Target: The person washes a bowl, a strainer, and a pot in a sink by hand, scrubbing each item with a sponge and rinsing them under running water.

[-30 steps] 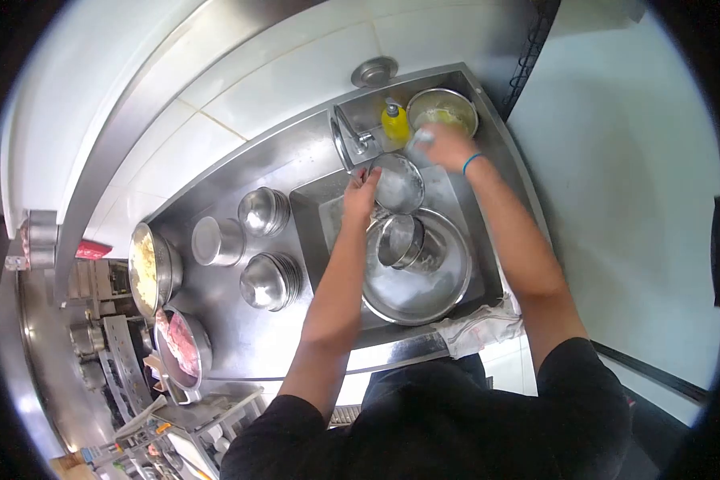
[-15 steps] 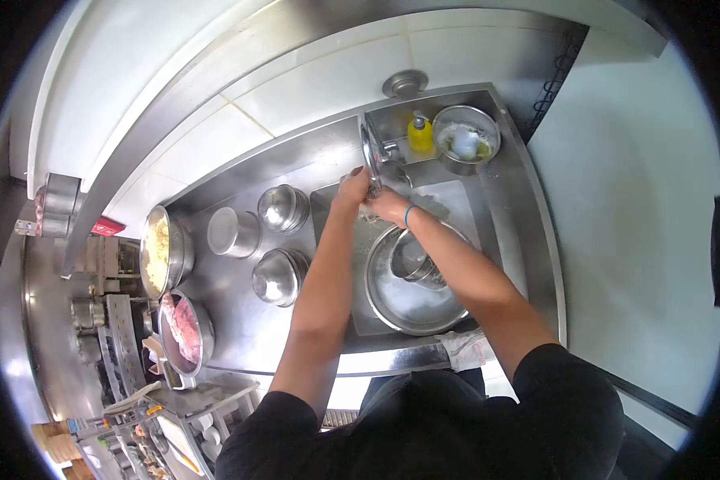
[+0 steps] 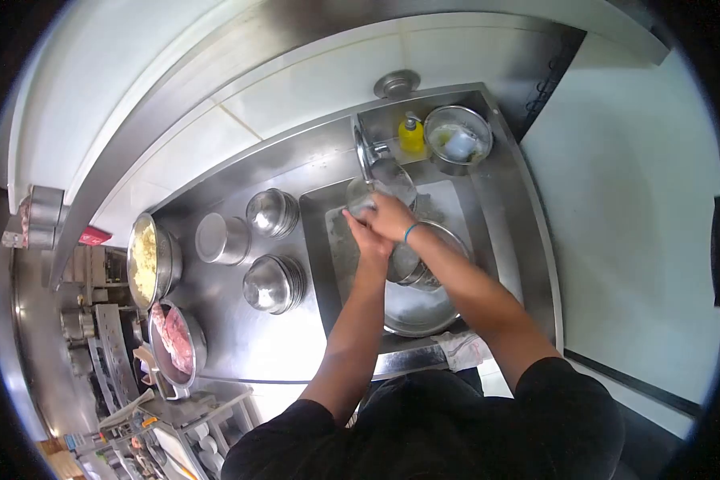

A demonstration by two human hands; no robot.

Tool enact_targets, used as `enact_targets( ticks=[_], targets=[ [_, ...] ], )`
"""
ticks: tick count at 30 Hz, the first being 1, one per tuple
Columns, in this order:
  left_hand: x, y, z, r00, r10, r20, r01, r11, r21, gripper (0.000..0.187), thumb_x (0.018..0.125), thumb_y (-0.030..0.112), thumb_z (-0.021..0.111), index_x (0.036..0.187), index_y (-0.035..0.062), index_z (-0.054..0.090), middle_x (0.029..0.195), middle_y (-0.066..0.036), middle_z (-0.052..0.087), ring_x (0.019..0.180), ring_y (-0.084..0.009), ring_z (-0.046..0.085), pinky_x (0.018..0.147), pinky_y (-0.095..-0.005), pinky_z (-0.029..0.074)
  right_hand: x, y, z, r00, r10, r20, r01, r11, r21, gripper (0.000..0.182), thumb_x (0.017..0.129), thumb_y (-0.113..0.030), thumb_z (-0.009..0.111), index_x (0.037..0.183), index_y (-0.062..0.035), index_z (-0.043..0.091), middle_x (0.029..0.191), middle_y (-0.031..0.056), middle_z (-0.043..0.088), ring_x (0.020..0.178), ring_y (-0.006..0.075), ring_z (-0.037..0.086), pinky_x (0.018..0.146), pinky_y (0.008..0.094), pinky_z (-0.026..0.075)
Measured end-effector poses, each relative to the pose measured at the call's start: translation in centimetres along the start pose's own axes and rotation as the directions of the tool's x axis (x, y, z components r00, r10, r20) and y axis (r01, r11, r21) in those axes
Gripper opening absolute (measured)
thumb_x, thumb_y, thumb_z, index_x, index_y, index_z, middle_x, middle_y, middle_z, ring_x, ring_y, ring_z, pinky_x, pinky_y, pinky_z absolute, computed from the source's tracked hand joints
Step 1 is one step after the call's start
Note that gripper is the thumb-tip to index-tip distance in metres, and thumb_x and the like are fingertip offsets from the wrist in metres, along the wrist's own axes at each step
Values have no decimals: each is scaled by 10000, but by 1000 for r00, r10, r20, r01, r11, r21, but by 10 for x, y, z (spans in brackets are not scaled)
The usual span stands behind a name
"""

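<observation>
My left hand (image 3: pixel 367 237) and my right hand (image 3: pixel 393 217) are together over the sink basin (image 3: pixel 336 264), just in front of the faucet (image 3: pixel 364 152). The right hand lies partly over the left, its fingers curled inward. The left hand is turned palm up, one digit pointing toward the back. Beyond the fingers, below the spout, is a shiny round bowl shape (image 3: pixel 396 182), blurred. Whether the hands grip it, I cannot tell. Under my right forearm a large metal basin (image 3: pixel 420 326) holds smaller metal bowls (image 3: pixel 406 264), partly hidden by the arm.
Stacked metal bowls (image 3: pixel 274 284), another stack (image 3: pixel 272 213) and an upturned metal container (image 3: pixel 222 238) stand left of the basin. Farther left are a bowl of yellow food (image 3: pixel 145 260) and raw meat (image 3: pixel 175 340). A yellow soap bottle (image 3: pixel 411 136) and a pot (image 3: pixel 458 164) occupy the back corner.
Both hands have come back from under the faucet toward me and lower in view. The right hand now overlaps the left. The round bowl shape below the spout shows more clearly.
</observation>
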State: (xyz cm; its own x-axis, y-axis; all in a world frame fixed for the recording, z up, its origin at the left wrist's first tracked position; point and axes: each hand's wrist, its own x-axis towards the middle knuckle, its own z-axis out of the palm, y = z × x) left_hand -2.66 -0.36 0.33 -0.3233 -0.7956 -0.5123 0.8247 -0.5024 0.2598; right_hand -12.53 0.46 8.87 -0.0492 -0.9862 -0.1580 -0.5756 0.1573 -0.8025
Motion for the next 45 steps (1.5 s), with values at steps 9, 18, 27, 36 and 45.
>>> enact_targets(
  ticks=[9, 18, 27, 36, 45],
  targets=[
    [9, -39, -15, 977, 35, 209, -2, 988, -156, 927, 925, 827, 232, 1458, 124, 515, 1391, -169, 600, 1217, -374, 593, 1047, -508, 482, -71, 29, -15, 897, -243, -371, 47, 884, -465, 358, 794, -363, 818, 1045, -121, 735, 1483, 223, 470, 1379, 442, 423, 1113, 589, 373],
    [-5, -34, 1, 973, -230, -7, 230, 972, 49, 710, 1027, 643, 266, 1443, 130, 528, 1441, -107, 580, 1286, -348, 565, 1112, -515, 432, -69, 43, -40, 942, -7, -336, -18, 997, -72, 472, 765, -439, 852, 1005, -69, 684, 1124, 226, 622, 1049, 424, 632, 889, 494, 530],
    [7, -4, -2, 971, -171, -167, 211, 940, 267, 626, 1069, 522, 244, 1486, 121, 483, 1525, -114, 512, 1393, -344, 491, 1165, -556, 366, -82, 29, -63, 963, -1, -270, -30, 993, -112, 464, 767, -405, 872, 994, -52, 675, 1143, 204, 633, 1029, 401, 651, 874, 457, 539],
    [8, 6, -2, 984, -162, -71, 174, 953, 248, 507, 1054, 406, 337, 1379, 104, 583, 1377, -115, 634, 1242, -318, 623, 1044, -495, 518, -80, 23, -60, 946, 0, -325, 8, 1000, 23, 477, 760, -404, 888, 999, -51, 673, 1054, 180, 624, 927, 357, 661, 806, 440, 544],
    [14, 4, -8, 982, -158, -106, 182, 942, 281, 608, 1073, 526, 237, 1467, 145, 498, 1465, -86, 570, 1352, -314, 536, 1133, -537, 413, -79, 25, -61, 946, -14, -325, 34, 998, 54, 474, 757, -400, 887, 994, -54, 668, 1058, 178, 618, 909, 343, 657, 791, 434, 542]
  ],
)
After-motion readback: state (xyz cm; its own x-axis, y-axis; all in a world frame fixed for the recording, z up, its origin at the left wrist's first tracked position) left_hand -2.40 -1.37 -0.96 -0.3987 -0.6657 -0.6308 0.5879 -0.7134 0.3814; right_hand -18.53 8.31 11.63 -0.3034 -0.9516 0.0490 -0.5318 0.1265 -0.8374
